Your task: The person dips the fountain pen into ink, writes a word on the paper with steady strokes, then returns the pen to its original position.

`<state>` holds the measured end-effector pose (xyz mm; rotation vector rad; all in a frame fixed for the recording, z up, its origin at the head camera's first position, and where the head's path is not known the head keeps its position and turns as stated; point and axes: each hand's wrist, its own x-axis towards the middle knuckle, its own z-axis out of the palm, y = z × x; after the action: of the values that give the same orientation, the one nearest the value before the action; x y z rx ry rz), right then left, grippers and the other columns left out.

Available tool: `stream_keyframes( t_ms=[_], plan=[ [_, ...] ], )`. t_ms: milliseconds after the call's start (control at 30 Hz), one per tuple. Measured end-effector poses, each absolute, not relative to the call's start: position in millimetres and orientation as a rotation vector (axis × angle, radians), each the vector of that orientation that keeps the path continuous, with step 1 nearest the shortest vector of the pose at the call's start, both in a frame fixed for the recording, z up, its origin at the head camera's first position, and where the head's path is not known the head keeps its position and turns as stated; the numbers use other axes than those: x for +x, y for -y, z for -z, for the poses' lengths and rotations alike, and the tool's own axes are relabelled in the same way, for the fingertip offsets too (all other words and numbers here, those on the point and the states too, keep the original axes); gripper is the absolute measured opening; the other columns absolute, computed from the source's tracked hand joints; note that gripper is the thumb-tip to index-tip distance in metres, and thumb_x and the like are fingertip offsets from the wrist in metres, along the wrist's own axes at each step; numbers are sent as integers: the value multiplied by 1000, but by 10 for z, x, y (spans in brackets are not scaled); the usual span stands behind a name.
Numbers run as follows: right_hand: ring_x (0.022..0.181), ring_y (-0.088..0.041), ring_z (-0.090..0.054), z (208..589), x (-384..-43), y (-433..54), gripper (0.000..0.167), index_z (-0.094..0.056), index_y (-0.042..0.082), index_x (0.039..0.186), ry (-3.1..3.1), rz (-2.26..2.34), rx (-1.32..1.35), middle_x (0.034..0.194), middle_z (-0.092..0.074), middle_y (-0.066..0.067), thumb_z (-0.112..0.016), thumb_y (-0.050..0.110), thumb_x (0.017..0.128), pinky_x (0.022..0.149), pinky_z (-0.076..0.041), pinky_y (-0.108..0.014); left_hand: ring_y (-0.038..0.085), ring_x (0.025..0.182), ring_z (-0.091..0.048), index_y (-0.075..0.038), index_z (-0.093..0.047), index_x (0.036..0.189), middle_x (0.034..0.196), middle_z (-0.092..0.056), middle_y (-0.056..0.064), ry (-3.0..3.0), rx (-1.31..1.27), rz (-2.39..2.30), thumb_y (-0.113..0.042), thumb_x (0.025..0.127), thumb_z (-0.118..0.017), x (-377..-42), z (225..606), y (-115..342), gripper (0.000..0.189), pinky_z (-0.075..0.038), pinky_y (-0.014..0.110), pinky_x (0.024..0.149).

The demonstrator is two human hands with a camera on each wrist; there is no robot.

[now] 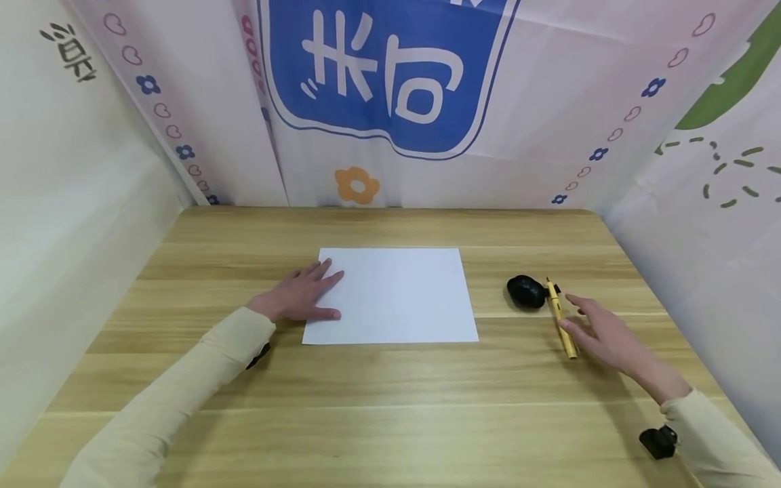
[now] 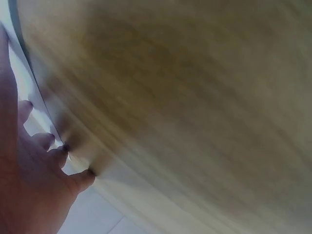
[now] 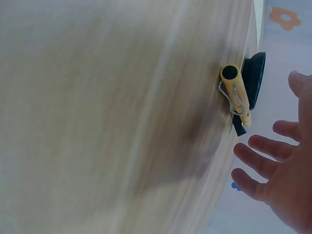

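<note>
My left hand (image 1: pixel 299 293) rests with spread fingers on the left edge of a blank white sheet of paper (image 1: pixel 399 295). In the left wrist view that hand (image 2: pixel 36 180) lies along the paper's edge. To the right, my right hand (image 1: pixel 607 335) hovers beside a yellow pen (image 1: pixel 561 320), fingers loosely extended and holding nothing. The pen's top end lies against a stub of a rounded, glossy black object (image 1: pixel 526 291). From the right wrist, the pen (image 3: pixel 236 97) shows a wire clip and a dark round end; the right hand (image 3: pixel 278 161) is apart from it.
Both arms reach over a wood-grain table (image 1: pixel 390 413). A printed cloth (image 1: pixel 549 81) with a blue sign and flowers hangs behind the table's far edge. White walls stand on the left and right. A small black device (image 1: pixel 659 442) sits at the right wrist.
</note>
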<state>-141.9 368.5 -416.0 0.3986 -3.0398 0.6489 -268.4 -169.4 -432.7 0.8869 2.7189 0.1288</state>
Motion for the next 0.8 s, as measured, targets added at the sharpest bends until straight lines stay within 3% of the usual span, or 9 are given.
stream_keyframes(
  t_ms=[533,800],
  plan=[
    [92,-43,-61,4338,-1455,-3629,43,-53,-5,125,2914,-425,374,109,-59,-28,-61,18,90,76,-48,-57,42,146,-2,-15,-14,153,159,1,21,-2724,875,-194,-61,89,-50,-2675,4408,1749,87,-11,67,111],
    [79,-35,-61,4303,-1470,-3599,51,-49,-13,122,3016,-472,178,95,-63,-28,-65,23,89,67,-49,-49,44,145,-3,-13,-14,153,158,1,23,-2711,902,-203,-60,89,-50,-2720,4420,1643,88,-11,68,110]
  ],
)
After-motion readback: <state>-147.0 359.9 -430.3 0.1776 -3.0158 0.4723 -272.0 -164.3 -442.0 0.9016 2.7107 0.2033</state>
